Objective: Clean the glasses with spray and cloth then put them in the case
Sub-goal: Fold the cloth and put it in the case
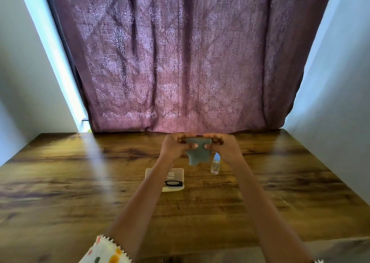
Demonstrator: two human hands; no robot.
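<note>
Wood-grain table (80,182) runs full width, far edge against a purple patterned curtain (180,62). Far L, bottom corner: your sleeve (104,248), white w/ orange and dark spots, zigzag trim. Moving R along the L forearm: cream case (179,172) lies open on the table, lid flat back w/ small print inside, unreadable. Black-framed glasses (173,183) sit in the near half of the case, their L part hidden behind your forearm. Beyond the case, your left hand (174,145) is raised off the table, thumb and fingers curled, pinching the L top corner of a grey-green cloth (199,152). Cloth is held btwn both hands along its top edge; the rest hangs loose below, not touching the table. Just R of the hanging cloth: small clear spray bottle (215,166), upright on the table, top partly behind your R wrist. Your right hand (226,146) mirrors the L: thumb and fingers pinch the cloth's R top corner. Both forearms bare, stretched fwd. Pale wall (340,82) at far R.
</note>
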